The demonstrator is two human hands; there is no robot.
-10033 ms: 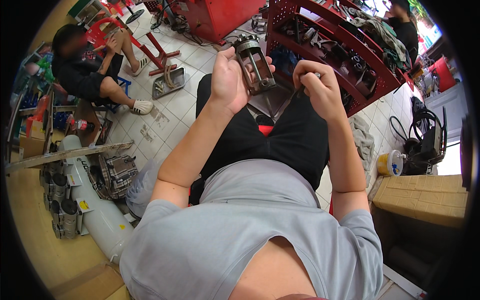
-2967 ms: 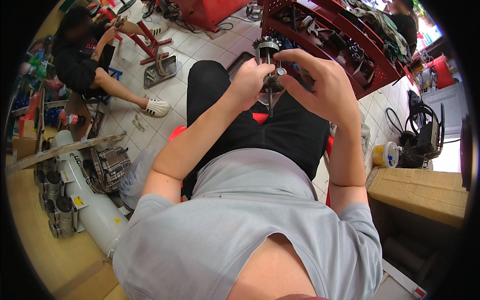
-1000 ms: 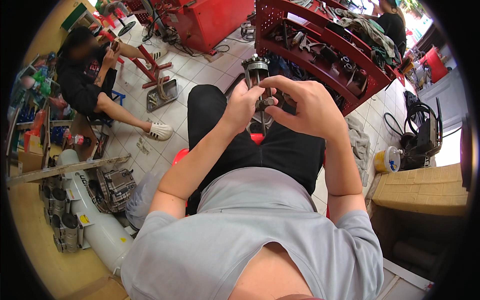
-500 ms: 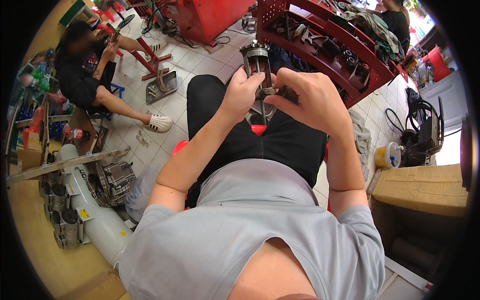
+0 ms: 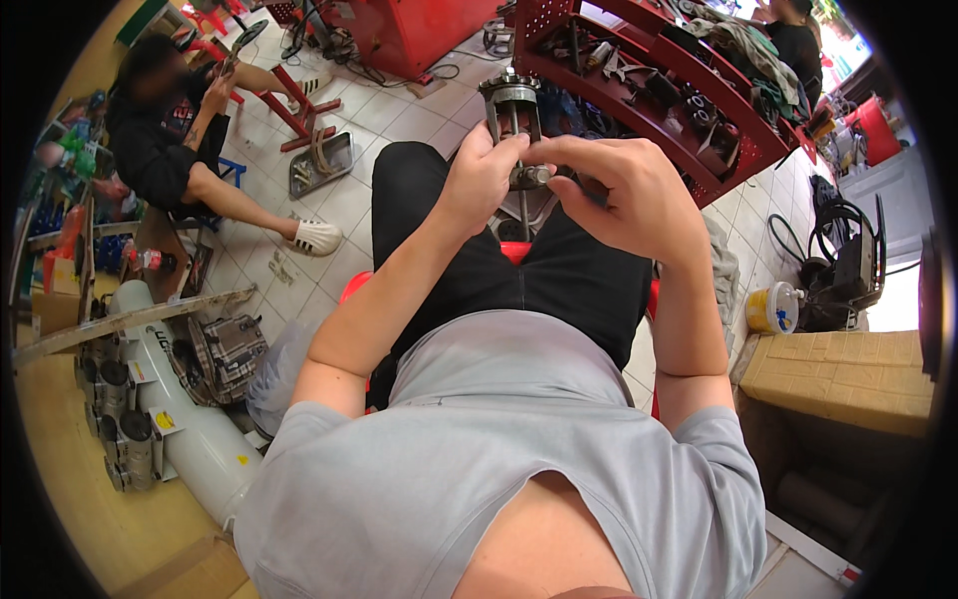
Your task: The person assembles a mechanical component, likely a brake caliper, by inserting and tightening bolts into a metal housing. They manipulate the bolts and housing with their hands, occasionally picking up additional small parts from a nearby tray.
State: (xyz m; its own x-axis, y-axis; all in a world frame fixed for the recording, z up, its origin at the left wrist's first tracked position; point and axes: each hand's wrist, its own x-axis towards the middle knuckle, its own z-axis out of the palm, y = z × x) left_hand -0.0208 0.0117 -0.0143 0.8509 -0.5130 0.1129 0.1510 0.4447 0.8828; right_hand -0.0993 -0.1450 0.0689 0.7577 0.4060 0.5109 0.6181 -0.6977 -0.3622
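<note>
Conceivably, the metal frame [image 5: 513, 103] could twist or slip if the left hand [image 5: 473, 186], clasped on its left side, slackened while the right hand [image 5: 639, 192] pushed at the short cylindrical piece [image 5: 536, 176]. The right grip is spread, thumb and index finger parted, though any contact cannot be told. The piece sits between both grips, the frame rising from the left one, its toothed ring beyond the fingertips.

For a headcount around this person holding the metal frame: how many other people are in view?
2: one seated person at the upper left, and one person at the upper right, beyond the red cart. Others may be hidden.
</note>
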